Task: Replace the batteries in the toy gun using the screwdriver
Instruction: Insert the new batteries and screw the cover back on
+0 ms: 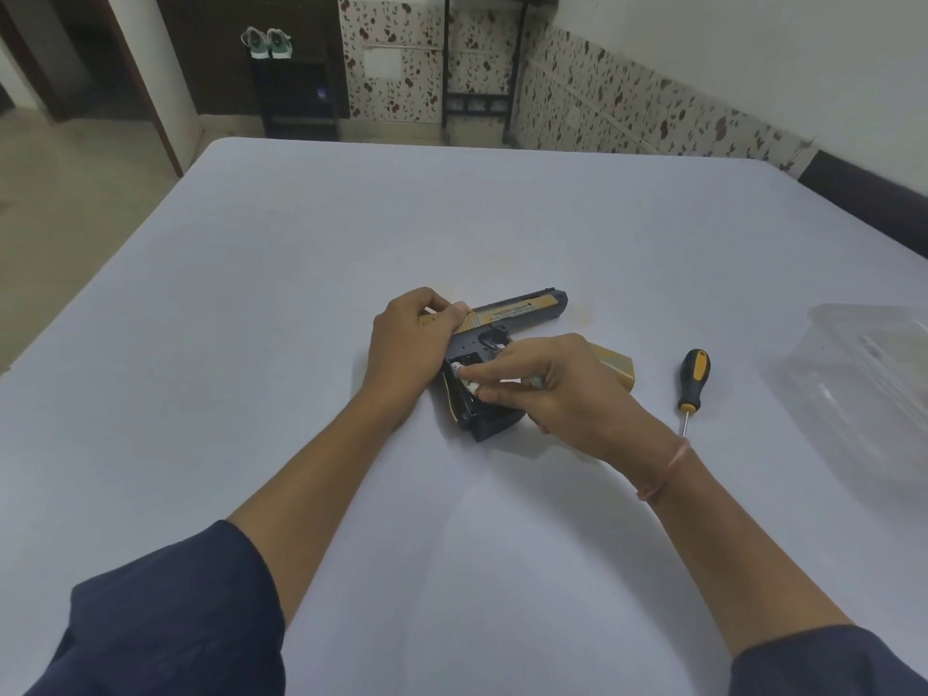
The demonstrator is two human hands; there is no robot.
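A black and gold toy gun (522, 313) lies on its side in the middle of the table, its grip compartment open toward me. My left hand (409, 344) grips the rear of the slide and holds the gun down. My right hand (547, 389) reaches over the open grip and pinches a small white battery (464, 376) at the compartment. The gold grip cover (615, 369) lies just behind my right hand. A screwdriver (692, 381) with a black and yellow handle lies to the right, untouched.
The table (301, 293) is covered with a pale cloth. A clear plastic package (868, 389) sits at the right edge. Beyond the far edge are a patterned wall, a dark shelf with shoes (266, 42) and a doorway.
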